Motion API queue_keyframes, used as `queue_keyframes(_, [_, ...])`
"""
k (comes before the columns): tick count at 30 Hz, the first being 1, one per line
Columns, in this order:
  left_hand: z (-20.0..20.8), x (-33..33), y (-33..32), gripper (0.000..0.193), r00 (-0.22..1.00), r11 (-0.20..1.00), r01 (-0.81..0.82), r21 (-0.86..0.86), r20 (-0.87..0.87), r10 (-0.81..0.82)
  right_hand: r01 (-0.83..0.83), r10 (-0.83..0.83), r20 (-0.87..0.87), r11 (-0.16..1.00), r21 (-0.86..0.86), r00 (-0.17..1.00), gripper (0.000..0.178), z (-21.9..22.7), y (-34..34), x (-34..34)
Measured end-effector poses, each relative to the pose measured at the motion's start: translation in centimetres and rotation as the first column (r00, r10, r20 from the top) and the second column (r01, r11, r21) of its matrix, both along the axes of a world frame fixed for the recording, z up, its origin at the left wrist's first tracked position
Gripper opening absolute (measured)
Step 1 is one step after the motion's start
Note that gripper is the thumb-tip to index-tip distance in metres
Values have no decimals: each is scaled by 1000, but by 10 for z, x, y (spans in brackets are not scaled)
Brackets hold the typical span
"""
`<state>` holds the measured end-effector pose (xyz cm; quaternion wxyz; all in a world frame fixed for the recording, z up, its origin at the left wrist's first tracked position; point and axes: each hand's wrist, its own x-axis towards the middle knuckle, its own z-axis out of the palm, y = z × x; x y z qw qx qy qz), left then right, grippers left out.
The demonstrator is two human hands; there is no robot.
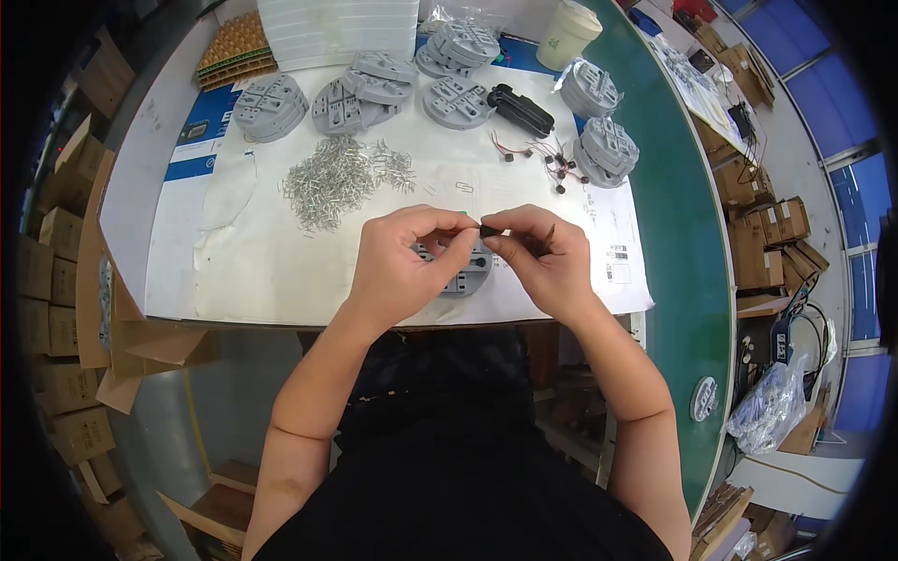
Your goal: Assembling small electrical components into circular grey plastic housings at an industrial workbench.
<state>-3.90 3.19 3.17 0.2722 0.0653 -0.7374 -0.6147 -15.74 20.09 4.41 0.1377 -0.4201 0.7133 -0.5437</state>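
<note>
My left hand and my right hand meet over the front middle of the table. Between my right thumb and fingers is a small black part. The left fingertips pinch close beside it; whatever they hold is too small to make out. Below the hands lies a round grey plastic disc with slots and a dark round piece in it, partly covered by my left hand. Beyond the hands are a wire clip, a heap of small metal clips and several black parts with thin wires.
Stacks of grey discs line the back and right of the table. A black tool-like object and a pale lidded cup stand among them. Egg-carton trays sit at back left. Cardboard boxes fill the left side.
</note>
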Motion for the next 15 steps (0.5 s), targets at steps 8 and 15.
queue_keyframes(8, [1, -2, -1, 19, 966, 893, 152, 424, 128, -225, -4, 4, -14, 1000, -8, 1000, 20, -4, 6, 3])
queue_keyframes(15, [5, 5, -20, 23, 909, 951, 235, 202, 300, -289, -86, 87, -114, 996, 10, 990, 22, 2, 10, -9])
